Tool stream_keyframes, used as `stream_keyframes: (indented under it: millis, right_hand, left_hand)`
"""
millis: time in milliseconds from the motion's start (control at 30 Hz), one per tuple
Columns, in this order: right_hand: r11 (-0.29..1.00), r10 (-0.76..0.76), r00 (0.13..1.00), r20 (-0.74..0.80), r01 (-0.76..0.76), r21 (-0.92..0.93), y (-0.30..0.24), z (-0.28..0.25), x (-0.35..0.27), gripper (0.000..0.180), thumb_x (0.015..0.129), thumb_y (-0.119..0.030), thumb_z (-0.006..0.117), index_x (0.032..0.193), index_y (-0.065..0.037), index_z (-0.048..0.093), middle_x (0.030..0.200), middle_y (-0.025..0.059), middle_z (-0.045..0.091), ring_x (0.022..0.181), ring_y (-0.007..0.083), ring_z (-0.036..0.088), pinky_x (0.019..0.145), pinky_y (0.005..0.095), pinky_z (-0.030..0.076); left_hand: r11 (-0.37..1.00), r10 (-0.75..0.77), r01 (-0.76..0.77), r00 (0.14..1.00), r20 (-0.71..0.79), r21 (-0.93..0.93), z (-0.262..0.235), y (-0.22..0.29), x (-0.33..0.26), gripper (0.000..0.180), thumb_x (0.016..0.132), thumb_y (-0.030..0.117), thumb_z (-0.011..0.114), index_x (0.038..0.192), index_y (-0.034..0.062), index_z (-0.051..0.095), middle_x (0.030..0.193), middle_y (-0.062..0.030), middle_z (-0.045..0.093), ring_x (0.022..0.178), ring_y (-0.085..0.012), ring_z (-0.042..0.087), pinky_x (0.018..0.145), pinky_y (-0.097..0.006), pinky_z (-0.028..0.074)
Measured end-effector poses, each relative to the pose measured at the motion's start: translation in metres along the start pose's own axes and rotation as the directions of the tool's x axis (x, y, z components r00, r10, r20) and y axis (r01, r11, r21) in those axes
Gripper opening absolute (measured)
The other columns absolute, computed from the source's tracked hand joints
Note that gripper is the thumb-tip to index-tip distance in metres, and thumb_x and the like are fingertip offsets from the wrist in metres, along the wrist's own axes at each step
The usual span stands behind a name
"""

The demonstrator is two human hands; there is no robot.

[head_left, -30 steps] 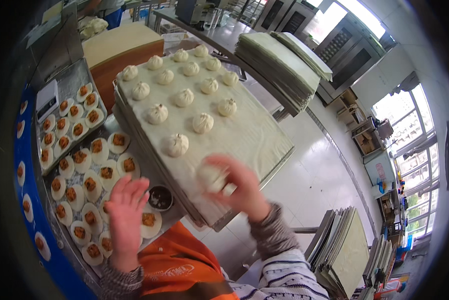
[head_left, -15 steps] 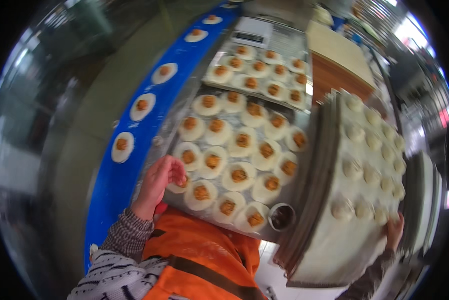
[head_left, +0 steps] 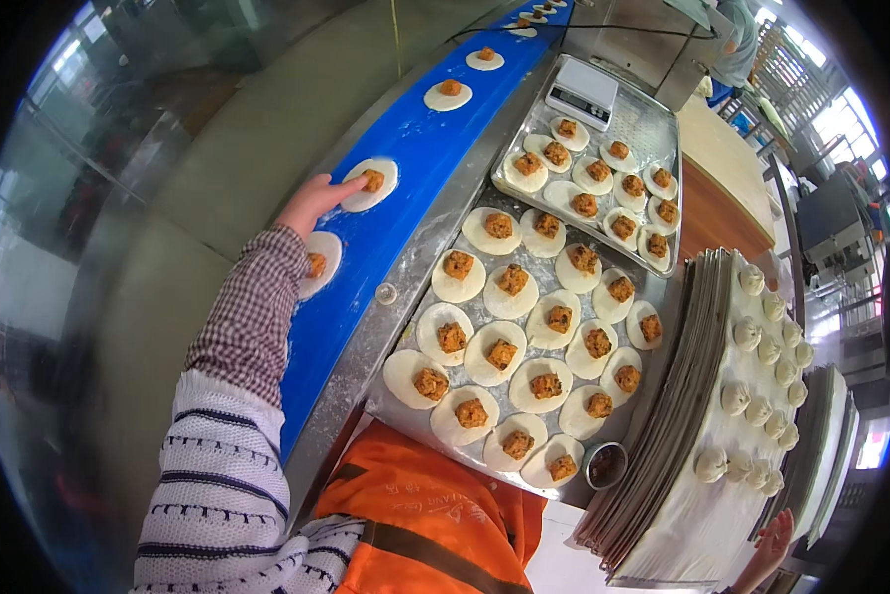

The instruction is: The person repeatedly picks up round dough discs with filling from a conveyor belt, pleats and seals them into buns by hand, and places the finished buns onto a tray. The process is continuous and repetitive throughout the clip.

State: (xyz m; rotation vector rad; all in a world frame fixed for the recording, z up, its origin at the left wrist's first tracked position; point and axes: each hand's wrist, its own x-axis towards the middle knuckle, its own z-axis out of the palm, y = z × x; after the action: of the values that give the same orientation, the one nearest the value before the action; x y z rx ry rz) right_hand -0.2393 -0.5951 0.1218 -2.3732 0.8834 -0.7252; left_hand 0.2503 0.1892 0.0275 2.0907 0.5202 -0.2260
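My left hand reaches over the blue conveyor belt, a finger stretched out onto the near edge of a round dough wrapper topped with orange-brown filling. That wrapper lies flat on the belt; my other fingers are partly hidden. Beside my wrist is another filled wrapper, partly covered by my sleeve. My right hand is at the lower right, open and apparently empty, near the edge of a cloth-covered board bearing pleated buns. Rows of filled wrappers cover the metal worktop in front of me.
Behind these wrappers, a metal tray holds more filled wrappers and a white scale. A small metal cup of dark contents stands at the worktop's near right corner. Stacked boards rise on the right. Another person is at the back.
My left hand has moved from the worktop's near left corner out to a wrapper on the belt. My right hand has come away from the bun board toward the lower edge. The view has shifted.
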Motion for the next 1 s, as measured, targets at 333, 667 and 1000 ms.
stream_keyframes:
  millis: [333, 667, 1000]
  right_hand:
    - [0.998, -0.068, 0.993, 0.093, 0.067, 0.013, -0.197, 0.071, -0.119, 0.028, 0.087, 0.005, 0.053, 0.115, 0.005, 0.056, 0.105, 0.0077, 0.061, 0.073, 0.0084, 0.054, 0.065, 0.0209, 0.045]
    - [0.926, -0.37, 0.897, 0.242, 0.332, 0.182, -0.286, 0.149, -0.181, 0.024, 0.075, 0.008, 0.065, 0.098, 0.003, 0.065, 0.097, 0.0124, 0.066, 0.07, 0.0119, 0.062, 0.063, 0.0233, 0.05]
    - [0.864, -0.421, 0.753, 0.506, 0.162, 0.477, -0.318, 0.209, -0.215, 0.022, 0.075, 0.003, 0.067, 0.096, 0.002, 0.063, 0.091, 0.0127, 0.065, 0.067, 0.0165, 0.06, 0.059, 0.0256, 0.047]
  left_hand:
    - [0.995, -0.048, 0.038, 0.993, 0.111, 0.088, -0.021, -0.05, 0.032, 0.059, 0.07, 0.039, 0.077, 0.111, 0.0005, 0.057, 0.117, -0.0167, 0.057, 0.111, -0.0277, 0.05, 0.094, -0.042, 0.038]
    - [0.997, 0.047, -0.06, 0.97, 0.238, 0.051, -0.035, -0.107, 0.018, 0.04, 0.081, 0.024, 0.068, 0.112, 0.0016, 0.056, 0.103, -0.0096, 0.063, 0.088, -0.0191, 0.064, 0.074, -0.034, 0.052]
    - [0.2, 0.119, 0.349, 0.919, 0.376, -0.916, 0.034, -0.079, -0.135, 0.041, 0.088, 0.032, 0.053, 0.118, 0.0038, 0.053, 0.121, -0.0148, 0.057, 0.11, -0.0335, 0.056, 0.093, -0.052, 0.046]
